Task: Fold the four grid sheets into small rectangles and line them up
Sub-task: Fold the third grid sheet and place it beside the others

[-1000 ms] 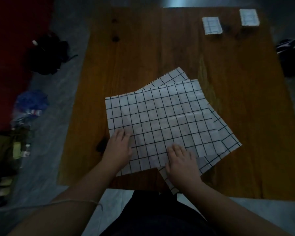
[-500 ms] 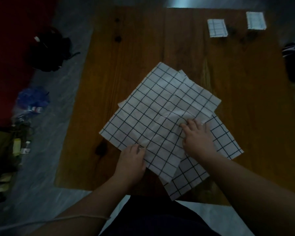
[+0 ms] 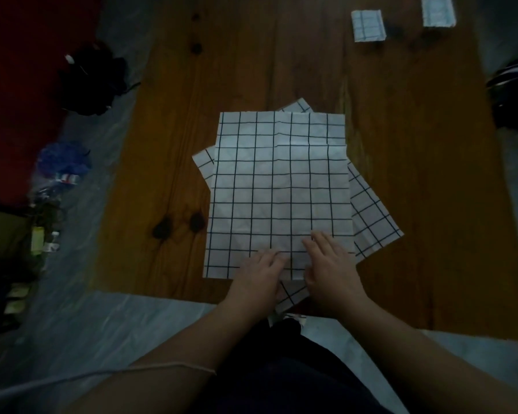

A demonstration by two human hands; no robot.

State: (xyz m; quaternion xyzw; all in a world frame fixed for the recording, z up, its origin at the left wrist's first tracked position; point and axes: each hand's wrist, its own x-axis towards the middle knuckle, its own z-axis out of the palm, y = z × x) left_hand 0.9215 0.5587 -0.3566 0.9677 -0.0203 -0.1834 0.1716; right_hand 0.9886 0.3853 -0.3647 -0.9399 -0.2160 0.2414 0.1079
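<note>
A white sheet with a black grid (image 3: pixel 278 186) lies flat and square to me on the wooden table (image 3: pixel 431 174). Under it a second grid sheet (image 3: pixel 374 216) lies turned, its corners poking out at the left, top and right. My left hand (image 3: pixel 259 280) and my right hand (image 3: pixel 331 268) rest side by side on the top sheet's near edge, fingers fairly straight on the paper. Two sheets folded into small rectangles sit at the table's far right, one (image 3: pixel 367 25) to the left of the other (image 3: pixel 438 11).
The table's near edge runs just below my hands, with dark knots (image 3: pixel 178 227) in the wood left of the sheet. Beyond the table's left side lie a black bundle (image 3: pixel 93 82) and a blue bag (image 3: pixel 63 162) on the floor. A dark object (image 3: pixel 513 94) sits off the right edge.
The top sheet has been rotated from a diagonal lie to square with me. Both hands have come together at its near edge; the right hand moved back from the sheet's middle.
</note>
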